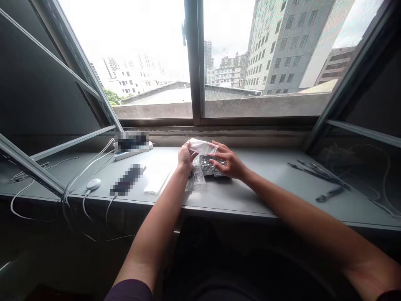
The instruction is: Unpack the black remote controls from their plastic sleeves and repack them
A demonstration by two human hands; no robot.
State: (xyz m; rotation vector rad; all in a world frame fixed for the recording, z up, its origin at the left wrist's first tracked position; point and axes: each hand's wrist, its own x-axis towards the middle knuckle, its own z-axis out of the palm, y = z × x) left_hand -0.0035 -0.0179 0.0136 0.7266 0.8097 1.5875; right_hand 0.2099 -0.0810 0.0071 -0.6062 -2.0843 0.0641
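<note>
A translucent white plastic bag [203,147] is stretched sideways above the desk. My left hand [185,156] grips its left end, thumb and fingers pressed together. At its right end is my right hand [229,161], fingers spread and fingertips against the plastic. Black remote controls [206,166] lie side by side beneath, partly hidden by my right hand. Beside them, under my left hand, sits a crumpled clear plastic wrapper [198,175]. White sheets or bags [156,177] lie flat left of my left forearm.
A white power strip [133,154], a blurred-out dark device [127,180] and a round white charger [93,184] with cables occupy the left. Dark cables or tools [319,173] lie right. Metal frames flank the desk [250,200]; a window [196,62] stands behind.
</note>
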